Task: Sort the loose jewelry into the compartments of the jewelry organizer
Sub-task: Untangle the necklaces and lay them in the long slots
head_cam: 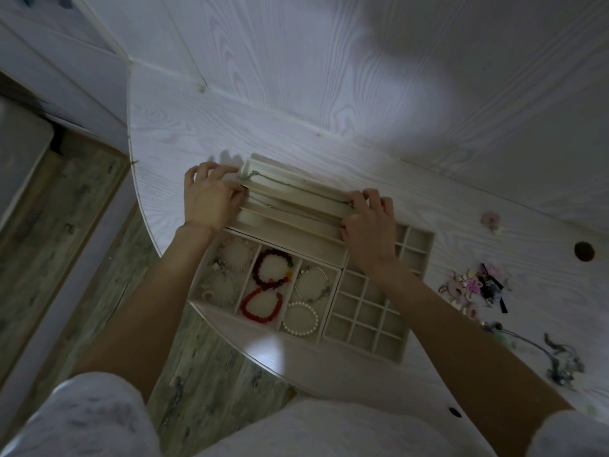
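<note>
Necklace chain (pixel 298 188) lay stretched along the second long channel of the necklace tray (pixel 324 191), which sat on the white table (pixel 184 127) at the far side of the organizer. We had our left hand (pixel 207 196) at the tray's left end, fingers curled over its edge near the clasp, and our right hand (pixel 369 219) at the right end, fingertips pinching where the chain ran out; whether we were gripping chain or only tray wall there, we could not tell.

We judged the chain very light, limp and slippery, apt to kink or knot if bunched, so it was best taken at its two ends and laid out taut. A second thin chain (pixel 290 207) lay in the next channel towards us.

Nearer us, the bracelet tray (pixel 197 282) held a red bead bracelet (pixel 262 306), a dark red one (pixel 273 267), a pearl bracelet (pixel 301 318) and a wire bangle (pixel 311 283). These were stiffer and easier to pick up whole. The grid tray (pixel 372 315) looked unfilled. Loose jewelry (pixel 474 286) and a tangled cord necklace (pixel 557 361) waited on the table to the right.
</note>
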Demonstrator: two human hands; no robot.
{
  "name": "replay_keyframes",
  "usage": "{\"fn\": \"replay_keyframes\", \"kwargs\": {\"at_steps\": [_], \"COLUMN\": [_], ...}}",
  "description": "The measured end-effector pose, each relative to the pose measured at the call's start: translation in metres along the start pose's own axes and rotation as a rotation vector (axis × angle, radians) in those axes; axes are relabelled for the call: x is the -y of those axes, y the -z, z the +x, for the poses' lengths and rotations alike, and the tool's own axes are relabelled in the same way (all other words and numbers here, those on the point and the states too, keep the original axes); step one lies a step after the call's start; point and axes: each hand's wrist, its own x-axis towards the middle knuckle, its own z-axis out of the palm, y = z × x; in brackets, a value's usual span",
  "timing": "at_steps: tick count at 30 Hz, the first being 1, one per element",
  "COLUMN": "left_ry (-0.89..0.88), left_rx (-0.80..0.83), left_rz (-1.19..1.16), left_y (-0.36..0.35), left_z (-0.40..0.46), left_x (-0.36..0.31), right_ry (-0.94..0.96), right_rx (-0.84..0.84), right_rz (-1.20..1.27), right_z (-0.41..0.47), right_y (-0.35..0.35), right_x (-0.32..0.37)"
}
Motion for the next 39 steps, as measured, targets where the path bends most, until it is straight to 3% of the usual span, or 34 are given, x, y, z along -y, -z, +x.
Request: {"fn": "replay_keyframes", "kwargs": {"at_steps": [6, 17, 25, 39], "left_ry": [-0.054, -0.229, -0.174, -0.206], "left_rx": [0.061, -0.093, 0.025, -0.006], "left_rz": [0.136, 0.163, 0.182, 0.132], "left_y": [0.008, 0.004, 0.012, 0.012], "left_z": [0.015, 0.013, 0.013, 0.012], "left_x": [-0.003, 0.002, -0.002, 0.000], "right_ry": [-0.005, -0.004, 0.000, -0.007], "right_rx": [-0.025, -0.096, -0.047, -0.033], "right_rz": [-0.044, -0.022, -0.031, 0.014], "right_z": [0.000, 0.000, 0.001, 0.000], "right_y": [0.001, -0.003, -0.004, -0.001], "right_x": [0.004, 0.003, 0.001, 0.002]}}
